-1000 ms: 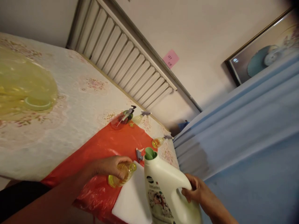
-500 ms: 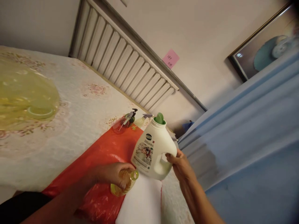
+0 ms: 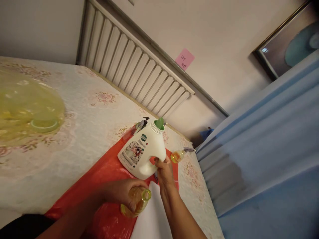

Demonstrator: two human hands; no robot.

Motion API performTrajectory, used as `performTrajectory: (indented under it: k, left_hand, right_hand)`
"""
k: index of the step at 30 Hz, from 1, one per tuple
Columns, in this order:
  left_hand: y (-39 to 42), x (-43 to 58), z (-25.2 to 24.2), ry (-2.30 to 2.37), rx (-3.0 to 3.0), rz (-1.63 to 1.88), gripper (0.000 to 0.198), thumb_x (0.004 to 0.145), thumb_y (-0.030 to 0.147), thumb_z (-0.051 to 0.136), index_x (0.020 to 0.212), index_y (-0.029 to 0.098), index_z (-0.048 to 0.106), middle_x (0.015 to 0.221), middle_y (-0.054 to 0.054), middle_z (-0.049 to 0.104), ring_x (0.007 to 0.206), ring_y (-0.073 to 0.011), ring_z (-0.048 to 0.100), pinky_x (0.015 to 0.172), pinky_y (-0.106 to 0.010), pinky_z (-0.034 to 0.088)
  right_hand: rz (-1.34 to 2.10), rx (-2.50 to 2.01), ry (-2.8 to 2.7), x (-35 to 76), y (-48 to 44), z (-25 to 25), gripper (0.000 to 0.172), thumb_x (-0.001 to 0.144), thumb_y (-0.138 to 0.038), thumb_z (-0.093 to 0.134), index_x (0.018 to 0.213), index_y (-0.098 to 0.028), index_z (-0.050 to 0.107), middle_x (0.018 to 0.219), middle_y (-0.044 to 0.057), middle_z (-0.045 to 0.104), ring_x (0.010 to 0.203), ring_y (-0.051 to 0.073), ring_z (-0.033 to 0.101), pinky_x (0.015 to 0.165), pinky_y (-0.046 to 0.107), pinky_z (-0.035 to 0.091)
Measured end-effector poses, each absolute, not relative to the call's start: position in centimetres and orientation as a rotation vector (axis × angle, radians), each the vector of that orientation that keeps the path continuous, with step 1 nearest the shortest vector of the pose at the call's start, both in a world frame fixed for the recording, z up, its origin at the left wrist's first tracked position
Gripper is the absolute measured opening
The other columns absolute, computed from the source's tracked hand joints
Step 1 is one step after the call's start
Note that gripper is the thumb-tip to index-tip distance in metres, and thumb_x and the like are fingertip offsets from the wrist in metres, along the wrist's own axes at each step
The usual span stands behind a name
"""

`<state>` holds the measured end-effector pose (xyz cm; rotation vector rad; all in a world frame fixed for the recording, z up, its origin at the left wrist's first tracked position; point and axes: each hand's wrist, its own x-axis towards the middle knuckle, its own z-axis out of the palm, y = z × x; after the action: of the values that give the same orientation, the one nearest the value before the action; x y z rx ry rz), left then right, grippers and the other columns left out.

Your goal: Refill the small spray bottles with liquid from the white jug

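My right hand [image 3: 163, 169] is closed on the handle of a white detergent jug [image 3: 142, 152], held tilted over a red plastic sheet. The jug's cap is off, and a green spout [image 3: 160, 123] shows in its neck. Lower down, my left hand [image 3: 124, 192] wraps round a small clear yellow bottle [image 3: 136, 200] with an uncapped mouth, tilted to the right. Yellowish liquid seems to be inside it. The bottle is just below the jug, apart from it.
A spray bottle with yellow liquid [image 3: 177, 156] stands right of the jug; a dark-headed sprayer [image 3: 142, 123] is partly hidden behind it. The red sheet [image 3: 92, 186] and a white board [image 3: 152, 215] lie on the flowered tablecloth [image 3: 92, 132]. A yellow plastic bag [image 3: 27, 109] is at left.
My right hand has carried the jug to the left, uncovering the yellow spray bottle on the right. My left hand with the small bottle has shifted slightly down and right.
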<state>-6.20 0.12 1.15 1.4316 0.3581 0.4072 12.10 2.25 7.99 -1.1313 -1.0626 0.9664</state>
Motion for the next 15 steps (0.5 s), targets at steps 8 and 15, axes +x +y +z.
performTrajectory:
  k: [8,15]
  left_hand:
    - [0.2,-6.3,1.8,0.4,1.468,0.368,0.065,0.057,0.019,0.078,0.118,0.035,0.063,0.109,0.007,0.068,0.108,-0.0275,0.061,0.089,-0.034,0.047]
    - [0.4,-6.4,1.7,0.353,1.478,0.372,0.067,0.059,0.024,0.079,0.123,0.032,0.06,0.113,0.005,0.067,0.111,-0.0295,0.059,0.09,-0.035,0.047]
  right_hand:
    - [1.06,-1.07,-1.15,13.0,1.8,6.8,0.034,0.059,-0.018,0.066,0.093,-0.02,0.068,0.088,0.0,0.071,0.083,0.02,0.063,0.078,0.031,0.048]
    - [0.764,-1.442,-1.268,20.4,0.8,7.5,0.046,0.072,-0.04,0.072,0.112,-0.019,0.063,0.086,0.004,0.071,0.078,0.02,0.066,0.074,0.035,0.052]
